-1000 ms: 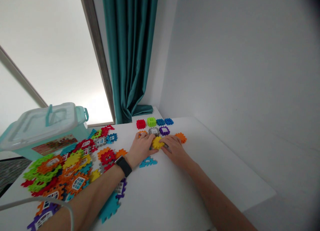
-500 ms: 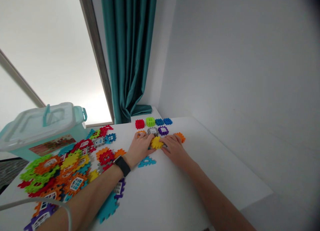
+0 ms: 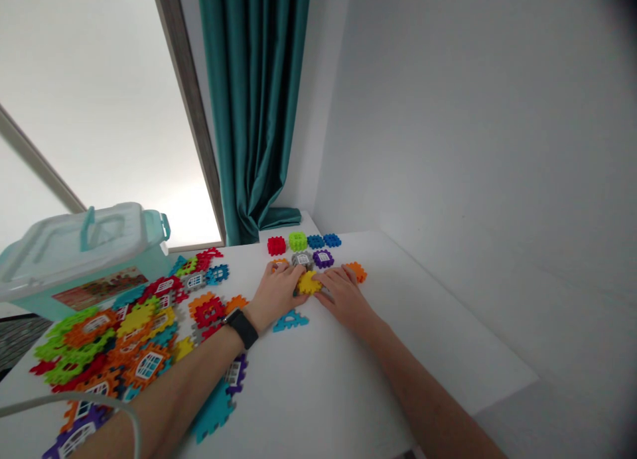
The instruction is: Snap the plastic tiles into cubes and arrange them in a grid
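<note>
Between my two hands is a yellow toothed building tile [image 3: 309, 283], low over the white table. My left hand [image 3: 279, 290], with a dark watch on its wrist, grips the tile's left side. From the other side, the fingers of my right hand [image 3: 343, 293] close on its right edge. A grey window tile [image 3: 302, 259] and a purple window tile [image 3: 323, 258] lie just behind it. An orange tile [image 3: 357, 271] rests beyond my right hand, and part of another orange one shows behind my left. Nearer me lies a light-blue triangular tile [image 3: 290, 321].
Stacked red [image 3: 276, 245], green [image 3: 298, 241] and blue tiles [image 3: 324, 241] form a back row. A big pile of mixed tiles [image 3: 134, 333] covers the left side. Behind it stands a lidded teal box [image 3: 109, 260]. A pale cable [image 3: 89, 398] crosses the lower left.
The whole view has shifted slightly, moving everything a little to the left. Both hands stay on the yellow tile, with hardly any change in their grip.
</note>
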{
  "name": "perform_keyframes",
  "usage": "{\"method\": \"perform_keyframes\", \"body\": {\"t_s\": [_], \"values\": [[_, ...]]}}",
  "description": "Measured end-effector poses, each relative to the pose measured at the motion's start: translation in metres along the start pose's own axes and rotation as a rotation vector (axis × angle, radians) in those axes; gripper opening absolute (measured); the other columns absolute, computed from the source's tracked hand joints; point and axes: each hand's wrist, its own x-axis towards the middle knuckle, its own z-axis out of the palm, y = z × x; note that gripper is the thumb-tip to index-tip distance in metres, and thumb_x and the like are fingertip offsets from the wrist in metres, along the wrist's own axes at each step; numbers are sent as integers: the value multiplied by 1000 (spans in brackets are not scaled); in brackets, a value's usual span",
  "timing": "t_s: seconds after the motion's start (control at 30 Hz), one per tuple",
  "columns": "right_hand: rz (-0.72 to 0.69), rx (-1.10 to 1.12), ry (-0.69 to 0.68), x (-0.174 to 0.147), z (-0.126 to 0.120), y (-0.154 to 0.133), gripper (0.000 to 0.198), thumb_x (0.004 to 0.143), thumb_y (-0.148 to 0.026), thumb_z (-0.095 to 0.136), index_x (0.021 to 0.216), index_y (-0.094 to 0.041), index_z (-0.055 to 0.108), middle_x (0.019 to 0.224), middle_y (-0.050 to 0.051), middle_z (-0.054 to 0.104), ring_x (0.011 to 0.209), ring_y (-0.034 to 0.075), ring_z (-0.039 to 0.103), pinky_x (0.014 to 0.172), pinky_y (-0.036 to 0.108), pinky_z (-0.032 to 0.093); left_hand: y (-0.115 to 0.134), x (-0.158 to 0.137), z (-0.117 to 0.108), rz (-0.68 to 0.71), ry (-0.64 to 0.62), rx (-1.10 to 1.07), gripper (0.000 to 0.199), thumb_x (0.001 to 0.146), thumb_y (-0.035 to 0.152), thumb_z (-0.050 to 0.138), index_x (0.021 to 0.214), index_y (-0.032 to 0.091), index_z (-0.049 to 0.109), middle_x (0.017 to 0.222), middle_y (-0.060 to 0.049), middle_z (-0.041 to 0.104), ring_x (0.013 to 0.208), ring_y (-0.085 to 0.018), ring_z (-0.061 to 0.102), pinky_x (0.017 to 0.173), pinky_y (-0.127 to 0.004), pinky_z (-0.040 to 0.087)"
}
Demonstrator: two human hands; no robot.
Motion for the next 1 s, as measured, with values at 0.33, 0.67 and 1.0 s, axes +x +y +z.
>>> {"method": "perform_keyframes", "body": {"t_s": [0.33, 0.67, 1.0], "values": [[31, 44, 37, 1, 1, -1, 28, 93, -13, 54, 114, -27, 65, 113, 7, 73, 116, 27, 61, 115, 54, 29, 0, 2, 1, -21, -11, -38, 36, 88, 44, 69, 115, 24, 54, 114, -9, 71, 114, -31, 58, 100, -47, 33], [19, 51, 54, 2, -4, -2, 26, 89, -14, 59, 111, -26, 64, 125, 9, 68, 121, 30, 55, 109, 51, 35, -1, 1, 2, -23, -19, -53, 38, 87, 41, 72, 116, 25, 53, 118, -7, 71, 114, -30, 59, 99, -45, 34], [27, 64, 19, 1, -2, -1, 27, 88, -13, 60, 112, -24, 63, 118, 9, 70, 120, 30, 56, 111, 51, 34, 0, 2, 2, -11, -39, -31, 41, 85, 41, 73, 117, 24, 53, 112, -8, 72, 113, -32, 58, 98, -46, 33]]}}
